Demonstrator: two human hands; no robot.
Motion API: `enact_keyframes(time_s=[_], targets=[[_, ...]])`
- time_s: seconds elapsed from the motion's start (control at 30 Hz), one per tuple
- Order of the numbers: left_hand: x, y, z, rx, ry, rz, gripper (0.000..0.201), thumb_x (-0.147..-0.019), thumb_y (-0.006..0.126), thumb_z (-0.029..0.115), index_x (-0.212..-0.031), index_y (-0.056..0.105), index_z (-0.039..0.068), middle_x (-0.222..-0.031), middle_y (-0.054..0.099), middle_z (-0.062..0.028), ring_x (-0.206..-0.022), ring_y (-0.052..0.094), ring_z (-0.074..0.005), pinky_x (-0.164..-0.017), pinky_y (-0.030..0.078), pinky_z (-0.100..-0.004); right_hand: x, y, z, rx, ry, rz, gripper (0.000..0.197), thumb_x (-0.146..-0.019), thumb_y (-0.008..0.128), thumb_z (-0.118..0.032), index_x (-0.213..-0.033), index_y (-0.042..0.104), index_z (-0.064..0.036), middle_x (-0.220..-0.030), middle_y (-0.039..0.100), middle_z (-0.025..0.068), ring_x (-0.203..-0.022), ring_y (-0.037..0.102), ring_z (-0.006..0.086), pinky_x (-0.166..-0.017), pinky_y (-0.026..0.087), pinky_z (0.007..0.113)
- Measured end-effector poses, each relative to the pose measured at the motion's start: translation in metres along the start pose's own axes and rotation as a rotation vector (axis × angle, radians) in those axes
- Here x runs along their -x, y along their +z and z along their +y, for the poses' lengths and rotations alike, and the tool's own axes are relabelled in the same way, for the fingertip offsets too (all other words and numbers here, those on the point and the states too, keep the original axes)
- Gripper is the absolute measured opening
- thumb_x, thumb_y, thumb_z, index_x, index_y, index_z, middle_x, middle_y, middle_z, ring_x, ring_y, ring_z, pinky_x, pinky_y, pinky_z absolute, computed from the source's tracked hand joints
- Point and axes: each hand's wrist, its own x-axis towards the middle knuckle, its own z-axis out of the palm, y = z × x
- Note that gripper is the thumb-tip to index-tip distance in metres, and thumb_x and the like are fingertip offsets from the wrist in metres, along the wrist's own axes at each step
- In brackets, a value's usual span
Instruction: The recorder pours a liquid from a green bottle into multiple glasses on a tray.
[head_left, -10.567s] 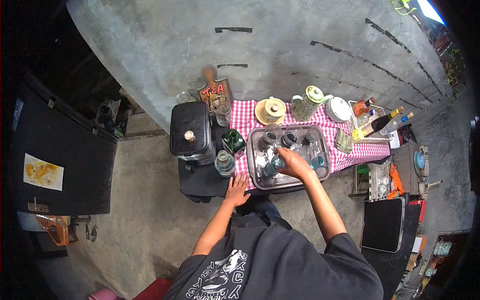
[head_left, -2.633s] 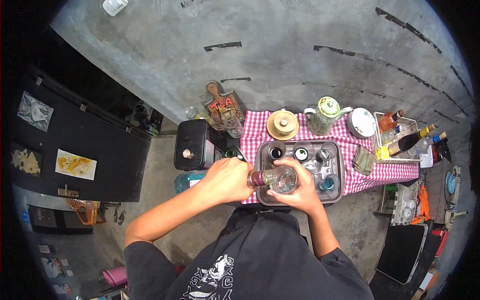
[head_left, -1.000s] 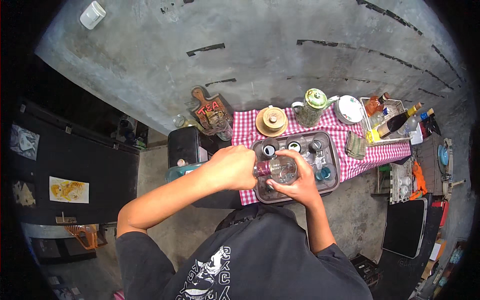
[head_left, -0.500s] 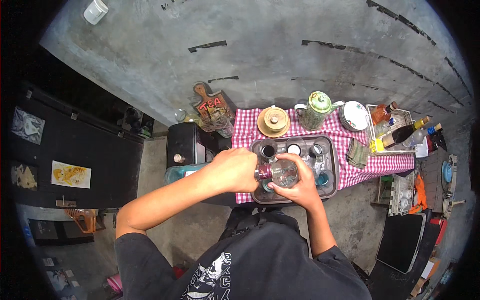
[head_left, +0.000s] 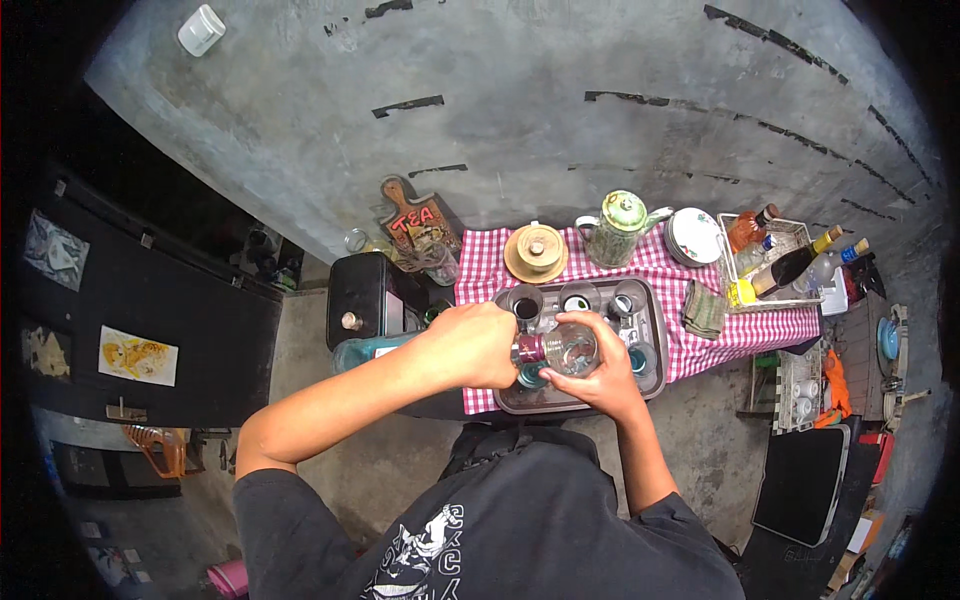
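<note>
A bottle (head_left: 362,354) with a bluish body and a dark red neck lies nearly level, its neck pointing right. My left hand (head_left: 482,345) is closed around it near the neck. My right hand (head_left: 608,372) curls around a clear glass (head_left: 572,350), and the bottle's mouth meets the glass's rim or sits just inside it. Whether liquid is flowing I cannot tell. Both hands are above a brown tray (head_left: 655,300) that holds several glasses, among them a glass with dark contents (head_left: 526,306) and a teal-tinted glass (head_left: 640,358).
A red-checked cloth (head_left: 480,262) covers the table. Behind the tray stand a lidded wooden pot (head_left: 537,250), a green patterned teapot (head_left: 620,232) and stacked plates (head_left: 694,238). A folded cloth (head_left: 704,309) and a basket of bottles (head_left: 775,262) are right; a black box (head_left: 362,290) is left.
The camera view has shifted slightly, moving the table a little left in the picture. Both hands keep their holds on the bottle and the glass.
</note>
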Motion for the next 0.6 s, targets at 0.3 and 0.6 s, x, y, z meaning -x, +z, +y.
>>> enact_keyframes(time_s=[0.3, 0.6], targets=[[0.008, 0.004, -0.002, -0.040, -0.001, 0.003, 0.027, -0.063, 0.064, 0.018, -0.075, 0.069, -0.006, -0.072, 0.064, -0.0290, -0.078, 0.068, -0.0411, -0.074, 0.055, -0.0474, 0.004, 0.006, 0.000, 0.026, -0.060, 0.003, 0.061, -0.065, 0.087, -0.016, -0.118, 0.059, -0.0028, -0.111, 0.063, 0.0117, -0.101, 0.063, 0.0237, -0.089, 0.049, 0.035], [0.015, 0.006, 0.005, -0.061, -0.044, -0.012, 0.027, -0.064, 0.065, 0.018, -0.074, 0.069, -0.007, -0.074, 0.065, -0.0290, -0.079, 0.068, -0.0414, -0.075, 0.056, -0.0468, 0.007, 0.010, 0.002, -0.002, -0.036, -0.048, 0.063, -0.063, 0.087, -0.015, -0.117, 0.059, -0.0030, -0.112, 0.063, 0.0104, -0.105, 0.062, 0.0232, -0.092, 0.048, 0.036]])
